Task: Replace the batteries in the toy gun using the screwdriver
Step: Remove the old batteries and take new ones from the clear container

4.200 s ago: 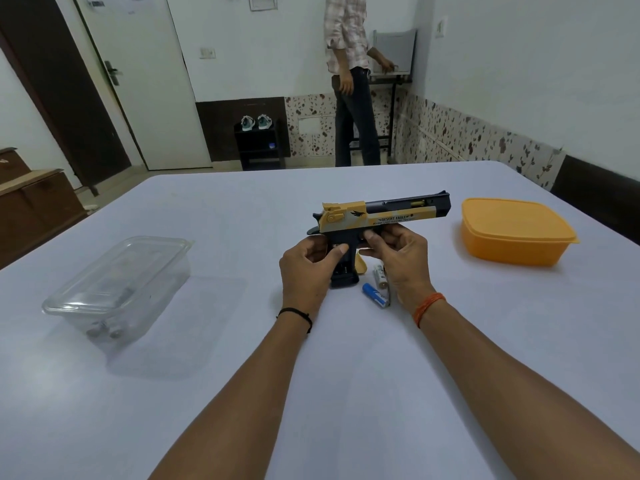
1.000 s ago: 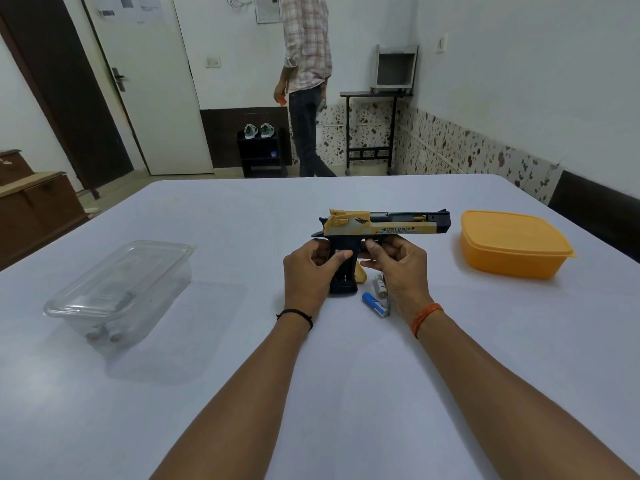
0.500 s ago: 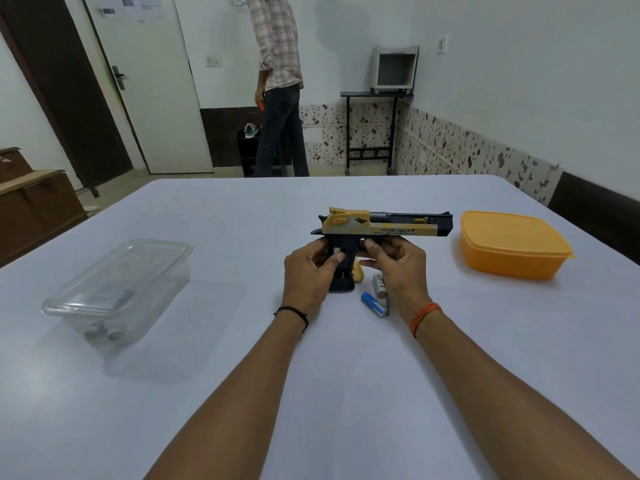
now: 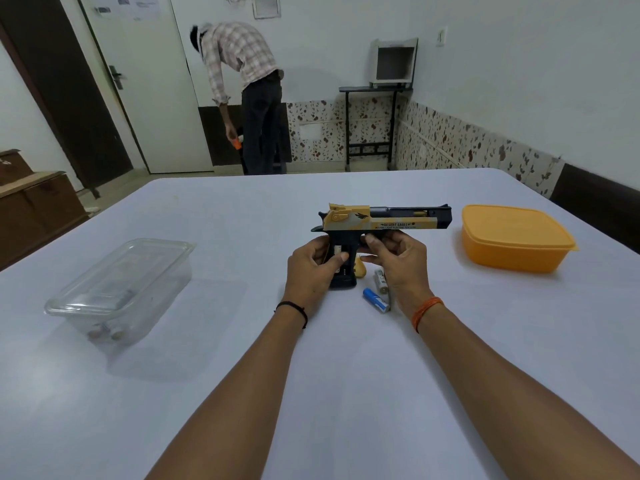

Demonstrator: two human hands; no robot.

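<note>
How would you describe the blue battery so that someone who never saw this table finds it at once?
Start at the toy gun held upright in the middle of the white table. Look just below the right hand, where two batteries lie on the table. The blue battery is the nearer one, blue with a white end, while its neighbour, the white battery, is pale.

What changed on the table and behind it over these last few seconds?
The person in the plaid shirt walked left from the back corner and bent down. Both hands, left hand and right hand, still hold the toy gun upright; the two loose batteries, clear container and orange box stayed put.
</note>
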